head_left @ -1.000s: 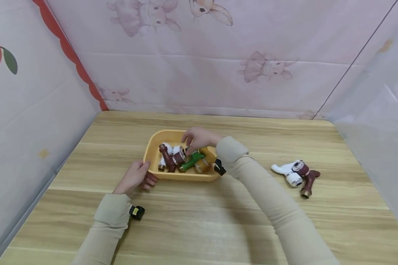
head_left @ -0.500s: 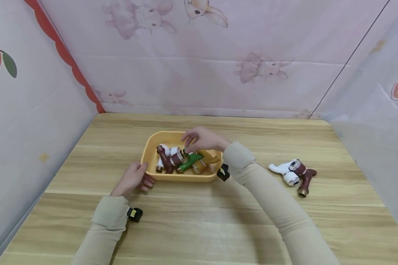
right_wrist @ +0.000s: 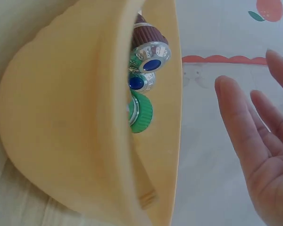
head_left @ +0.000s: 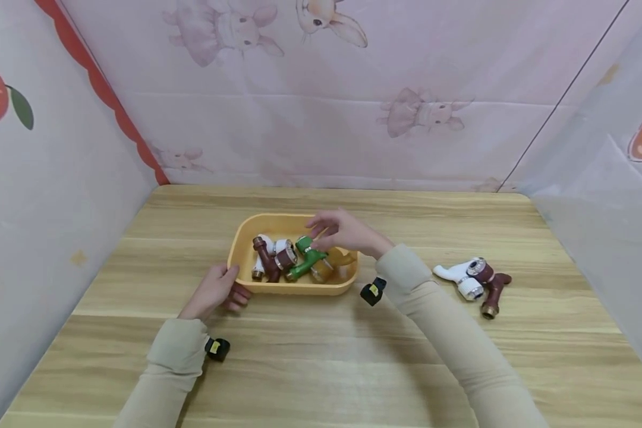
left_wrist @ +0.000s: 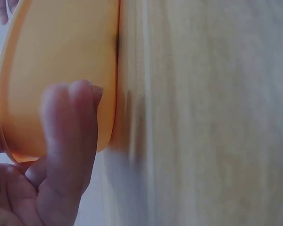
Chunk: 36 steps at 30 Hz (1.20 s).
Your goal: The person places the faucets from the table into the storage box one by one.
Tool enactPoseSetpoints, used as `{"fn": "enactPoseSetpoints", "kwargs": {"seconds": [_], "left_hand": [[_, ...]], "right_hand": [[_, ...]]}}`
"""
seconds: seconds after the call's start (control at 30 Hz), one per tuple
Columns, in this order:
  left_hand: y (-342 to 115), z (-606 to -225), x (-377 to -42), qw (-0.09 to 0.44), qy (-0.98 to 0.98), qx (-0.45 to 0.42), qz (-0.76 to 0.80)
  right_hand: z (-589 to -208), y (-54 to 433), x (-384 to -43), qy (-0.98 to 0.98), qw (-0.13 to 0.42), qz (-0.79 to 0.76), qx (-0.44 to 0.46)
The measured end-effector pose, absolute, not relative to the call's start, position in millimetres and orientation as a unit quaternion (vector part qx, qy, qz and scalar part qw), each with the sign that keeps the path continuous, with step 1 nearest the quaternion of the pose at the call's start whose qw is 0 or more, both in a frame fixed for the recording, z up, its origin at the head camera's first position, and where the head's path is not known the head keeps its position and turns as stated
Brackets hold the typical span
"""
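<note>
A yellow plastic basin (head_left: 294,289) stands on the table with taps in it: a maroon tap (head_left: 269,261), a white tap (head_left: 263,261) partly beneath it, a green tap (head_left: 308,260) and an amber-yellow tap (head_left: 323,272). The left hand (head_left: 214,290) grips the basin's left corner, thumb at the rim and fingers against the outer wall, as the left wrist view shows too. Above the basin's right part hovers the right hand (head_left: 353,232), fingers loosely extended. In the right wrist view this hand (right_wrist: 266,150) holds nothing and is apart from the basin.
On the table to the right lie a white tap (head_left: 455,273) and a maroon tap (head_left: 494,288), touching each other. The wooden table (head_left: 310,362) backs onto a printed curtain (head_left: 321,137), with curtain walls at both sides.
The right hand has drawn back up and to the right, away from the green tap, which now lies more in sight in the basin. The left hand stays at the basin's corner.
</note>
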<state>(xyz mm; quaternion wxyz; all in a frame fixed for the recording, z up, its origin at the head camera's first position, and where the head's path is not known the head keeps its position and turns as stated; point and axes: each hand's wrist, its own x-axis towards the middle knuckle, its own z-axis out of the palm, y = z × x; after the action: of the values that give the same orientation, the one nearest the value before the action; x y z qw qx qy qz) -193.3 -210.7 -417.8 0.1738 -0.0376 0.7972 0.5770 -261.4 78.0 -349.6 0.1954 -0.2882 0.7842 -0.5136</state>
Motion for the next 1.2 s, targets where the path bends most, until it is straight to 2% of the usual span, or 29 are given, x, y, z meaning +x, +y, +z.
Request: {"fn": "enactPoseSetpoints", "kwargs": {"seconds": [0.33, 0.73, 1.2], "left_hand": [[-210.6, -420.7, -192.4, 0.177, 0.796, -0.032, 0.578], [-206.9, -422.7, -190.0, 0.170, 0.800, -0.034, 0.574], [-209.5, -420.3, -188.4, 0.164, 0.806, -0.040, 0.568]], "right_hand": [[-355.2, 93.1, -243.5, 0.785, 0.123, -0.543, -0.272], [-355.5, 107.0, -220.4, 0.765, 0.107, -0.582, -0.254], [-356.6, 124.4, -199.9, 0.785, 0.032, -0.575, -0.229]]}}
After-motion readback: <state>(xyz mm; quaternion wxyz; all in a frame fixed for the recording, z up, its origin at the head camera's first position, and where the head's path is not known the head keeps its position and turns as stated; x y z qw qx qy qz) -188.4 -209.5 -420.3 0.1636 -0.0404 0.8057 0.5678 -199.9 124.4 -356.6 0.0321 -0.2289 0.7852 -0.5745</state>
